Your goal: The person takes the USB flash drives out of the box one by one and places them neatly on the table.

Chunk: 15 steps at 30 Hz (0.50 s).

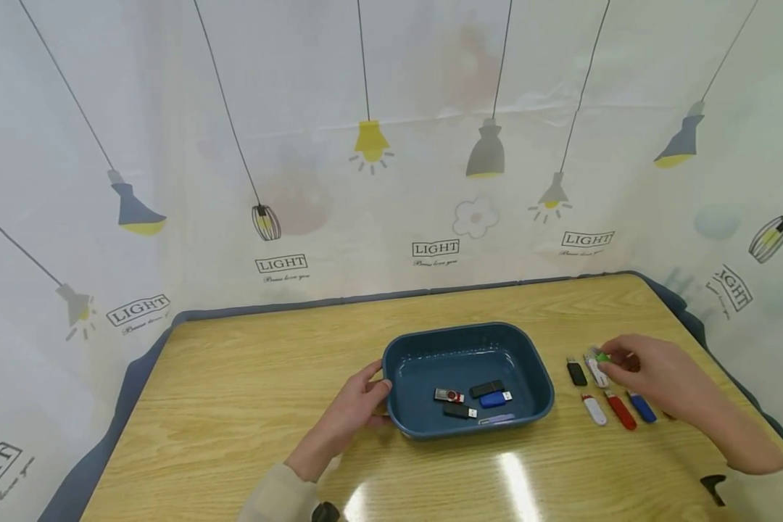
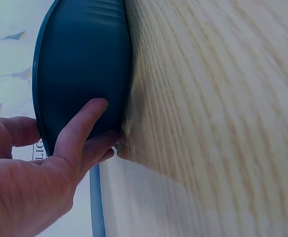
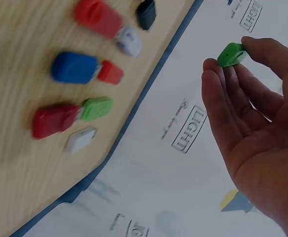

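Observation:
A dark blue plastic tray (image 1: 424,433) stands on the table. My left hand (image 1: 355,402) grips its left wall, thumb over the rim and fingers against the outer side, as the left wrist view shows. Several USB sticks lie in the tray, among them a blue one (image 1: 494,399) and a silver-and-red one (image 1: 449,396). Between thumb and fingertips, my right hand (image 1: 659,373) pinches a small green USB stick (image 3: 232,54), held above the table. Below it lie more USB sticks: a red one (image 1: 620,411), a white one (image 1: 594,409) and a black one (image 1: 576,373). The hand hides some.
The wooden table (image 1: 248,406) is bordered by a dark blue edge strip, with a white lamp-printed sheet (image 1: 339,181) behind it and at both sides. In the right wrist view a blue USB stick (image 3: 74,67) and a dark red one (image 3: 55,120) lie near that edge.

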Available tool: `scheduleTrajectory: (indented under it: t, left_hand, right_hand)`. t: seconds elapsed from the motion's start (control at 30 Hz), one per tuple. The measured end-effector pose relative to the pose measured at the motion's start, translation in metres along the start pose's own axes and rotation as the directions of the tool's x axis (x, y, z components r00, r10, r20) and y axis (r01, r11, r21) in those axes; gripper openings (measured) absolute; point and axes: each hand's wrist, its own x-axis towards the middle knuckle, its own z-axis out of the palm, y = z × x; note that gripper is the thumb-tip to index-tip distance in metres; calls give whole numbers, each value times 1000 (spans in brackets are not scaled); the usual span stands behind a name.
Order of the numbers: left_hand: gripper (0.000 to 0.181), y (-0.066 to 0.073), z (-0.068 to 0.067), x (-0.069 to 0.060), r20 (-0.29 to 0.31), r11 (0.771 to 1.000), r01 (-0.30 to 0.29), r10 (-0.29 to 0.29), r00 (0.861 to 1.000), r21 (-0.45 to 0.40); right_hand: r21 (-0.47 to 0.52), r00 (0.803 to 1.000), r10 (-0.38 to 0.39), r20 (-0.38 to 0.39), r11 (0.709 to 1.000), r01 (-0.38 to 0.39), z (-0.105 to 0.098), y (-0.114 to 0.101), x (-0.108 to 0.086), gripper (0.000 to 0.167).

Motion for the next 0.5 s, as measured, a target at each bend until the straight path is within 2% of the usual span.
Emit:
scheduleTrajectory:
  t: [0.17, 0.5]
  left_hand:
    - [59, 2, 1, -1, -6, 1000, 2, -2, 1000, -5]
    - [60, 2, 2, -2, -15, 1000, 10, -10, 1000, -6]
  right_hand:
    - [4, 996, 82, 17, 997, -82, -3, 27, -8, 31]
    - [-59, 978, 207, -17, 977, -207, -5, 69, -30, 36]
